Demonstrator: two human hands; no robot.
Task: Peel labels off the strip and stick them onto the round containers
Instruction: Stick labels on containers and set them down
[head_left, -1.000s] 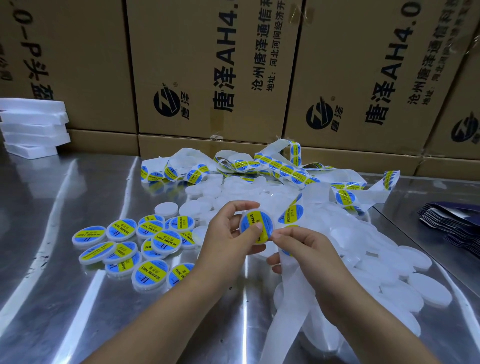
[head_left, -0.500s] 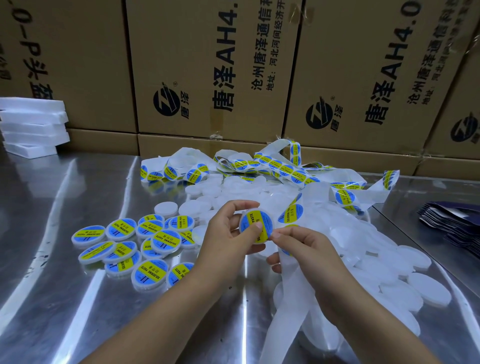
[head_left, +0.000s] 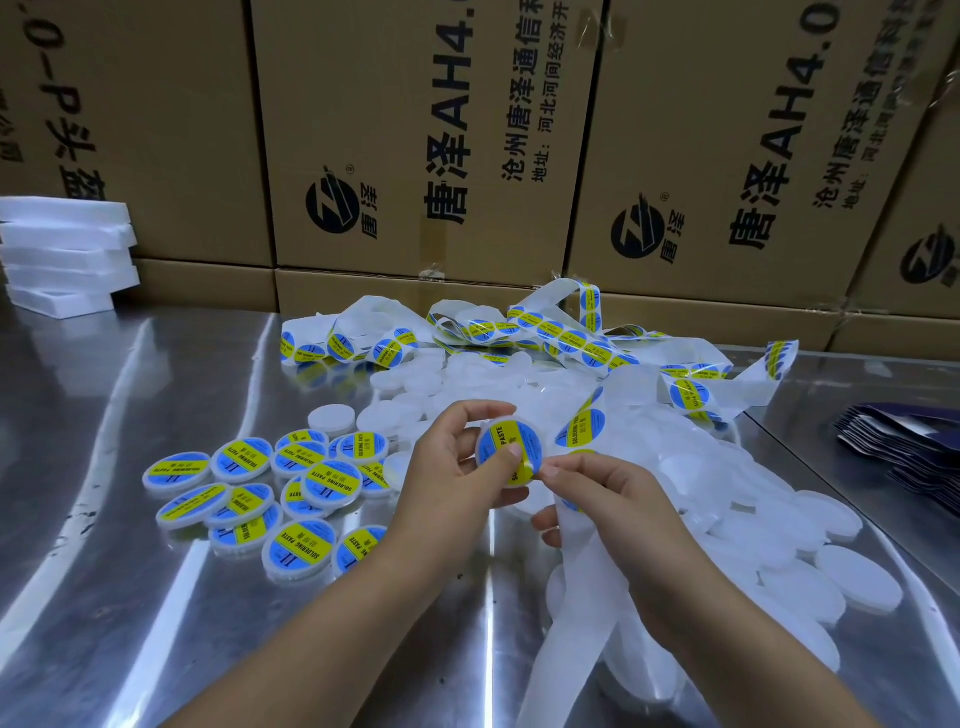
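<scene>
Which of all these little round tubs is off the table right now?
The labelled container gripped in the left hand; the right hand, holding the strip, touches its edge. All the others lie on the metal table.

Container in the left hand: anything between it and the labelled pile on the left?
Nothing visible. The left hand holds the container above the table; the labelled pile lies left, uncovered. The right hand, holding the strip, is on the other side.

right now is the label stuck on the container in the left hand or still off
On: the blue-and-yellow label covers the container top, and the left hand presses it with its thumb.
</scene>
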